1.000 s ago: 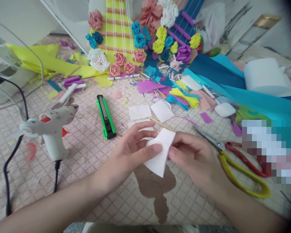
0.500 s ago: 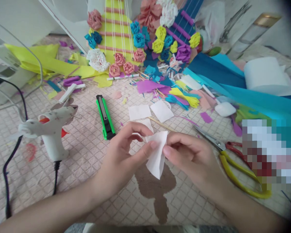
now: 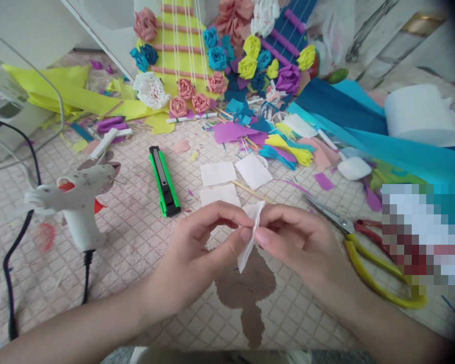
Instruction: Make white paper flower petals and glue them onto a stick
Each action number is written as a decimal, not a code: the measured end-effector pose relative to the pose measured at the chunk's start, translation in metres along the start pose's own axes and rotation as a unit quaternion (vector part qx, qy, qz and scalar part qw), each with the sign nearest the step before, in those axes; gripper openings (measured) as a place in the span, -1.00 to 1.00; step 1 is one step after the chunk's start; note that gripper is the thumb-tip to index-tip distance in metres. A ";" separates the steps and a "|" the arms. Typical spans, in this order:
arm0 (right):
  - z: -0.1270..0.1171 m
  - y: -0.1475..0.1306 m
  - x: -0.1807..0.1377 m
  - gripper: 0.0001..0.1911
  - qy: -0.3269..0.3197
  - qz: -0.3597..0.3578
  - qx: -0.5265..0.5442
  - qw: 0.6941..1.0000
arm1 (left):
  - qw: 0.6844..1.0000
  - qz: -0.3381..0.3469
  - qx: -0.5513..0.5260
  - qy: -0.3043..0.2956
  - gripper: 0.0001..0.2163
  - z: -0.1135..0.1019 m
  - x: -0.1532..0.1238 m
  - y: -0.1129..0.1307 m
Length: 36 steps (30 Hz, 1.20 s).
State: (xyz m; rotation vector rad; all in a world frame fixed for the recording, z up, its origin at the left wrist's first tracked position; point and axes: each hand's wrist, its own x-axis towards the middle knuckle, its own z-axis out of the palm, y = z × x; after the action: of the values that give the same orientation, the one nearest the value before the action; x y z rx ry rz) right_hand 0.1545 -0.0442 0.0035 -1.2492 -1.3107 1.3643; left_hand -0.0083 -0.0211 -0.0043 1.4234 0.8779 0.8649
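Note:
Between my two hands is a small piece of white paper, folded narrow and held upright above the table. My left hand pinches it between thumb and forefinger from the left. From the right, my right hand pinches the same paper near its upper edge. Just beyond my fingers lie several white paper squares, among them a left one and a tilted right one. A thin wooden stick rests beside them.
A green box cutter and a white glue gun lie on the left. Scissors with yellow and red handles lie right. Behind are paper scraps, paper flowers on a yellow stringed shape, and a white paper roll.
The white paper has gone from a wider, open shape to a narrower fold. My left fingers have moved right, closer to my right hand's fingertips.

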 end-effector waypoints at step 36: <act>0.001 -0.001 -0.001 -0.93 0.009 0.012 -0.018 1.000 | 0.999 -0.017 -0.033 0.012 -0.93 0.000 -0.001 -0.001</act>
State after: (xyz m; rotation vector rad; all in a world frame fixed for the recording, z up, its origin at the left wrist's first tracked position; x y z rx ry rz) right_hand 0.1535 -0.0450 0.0047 -1.3014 -1.3179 1.3488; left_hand -0.0091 -0.0221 -0.0051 1.3396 0.8813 0.8787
